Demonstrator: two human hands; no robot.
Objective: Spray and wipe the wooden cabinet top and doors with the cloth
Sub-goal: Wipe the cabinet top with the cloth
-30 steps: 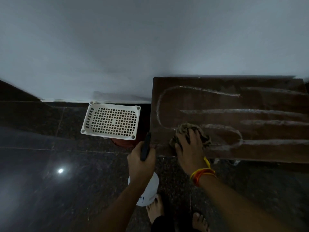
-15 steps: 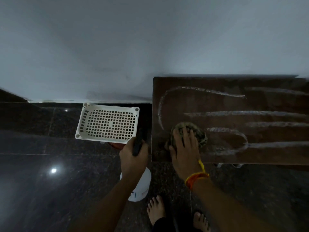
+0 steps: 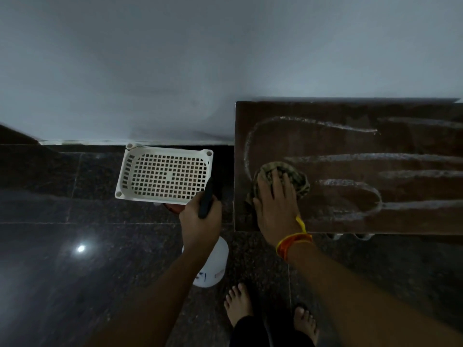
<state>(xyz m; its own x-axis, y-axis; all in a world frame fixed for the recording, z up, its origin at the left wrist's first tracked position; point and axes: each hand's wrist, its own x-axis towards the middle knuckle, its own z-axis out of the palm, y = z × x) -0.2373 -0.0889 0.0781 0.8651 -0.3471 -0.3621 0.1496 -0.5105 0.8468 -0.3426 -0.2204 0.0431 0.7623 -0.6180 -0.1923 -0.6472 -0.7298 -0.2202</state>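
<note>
Head view looks down on your two hands at the left end of the cabinet top (image 3: 350,144). Your right hand (image 3: 276,206) lies flat on the cloth (image 3: 295,175), fingers straight and together, pressing it onto the wood near the front left corner of the top. The cloth is bunched into a mottled wad; part of it shows beyond your fingertips and to their right, the rest is under your palm. A band (image 3: 293,242) of orange and yellow thread sits on that wrist.

Pale foam streaks (image 3: 375,156) cross the top: one loop curves from the back edge round to the cloth, and several long lines run toward the right edge. The one nearest the front edge bends back on itself just right of the cloth.

Your left hand (image 3: 199,221) is off the cabinet, beyond its left edge, fingers wrapped round the dark head of the spray bottle (image 3: 210,266). The white body of the bottle hangs below your fist, over the floor (image 3: 87,271).

On that dark polished floor, against the wall (image 3: 175,58), stands a white perforated basket (image 3: 164,172), well apart from the cabinet's left edge. Something reddish shows under its near edge; you cannot tell what it is. Your bare feet (image 3: 238,304) stand below the cabinet's front edge.
</note>
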